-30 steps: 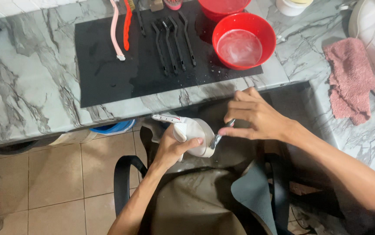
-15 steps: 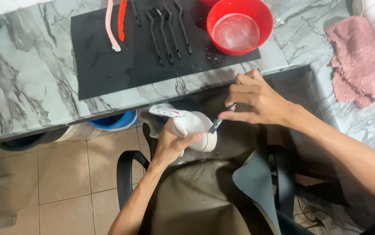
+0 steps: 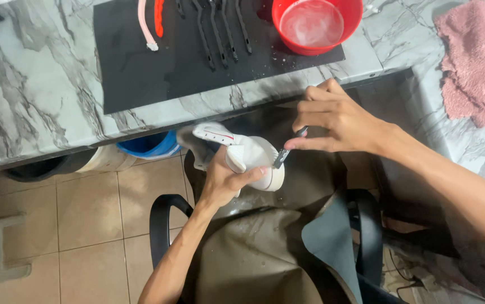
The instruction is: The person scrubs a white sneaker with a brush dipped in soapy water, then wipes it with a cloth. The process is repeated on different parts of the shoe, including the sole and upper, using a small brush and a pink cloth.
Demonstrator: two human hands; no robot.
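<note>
Centre frame, below the marble counter [image 3: 34, 107] edge: our left hand [image 3: 224, 179] is wrapped around a white sneaker [image 3: 241, 153], thumb across its side. Our right hand [image 3: 338, 119] pinches a small dark brush [image 3: 285, 151], its tip touching the sneaker's toe end. Upper frame: black mat [image 3: 141, 67], red bowl [image 3: 317, 23]. Pink cloth [image 3: 473, 62] upper right.
</note>
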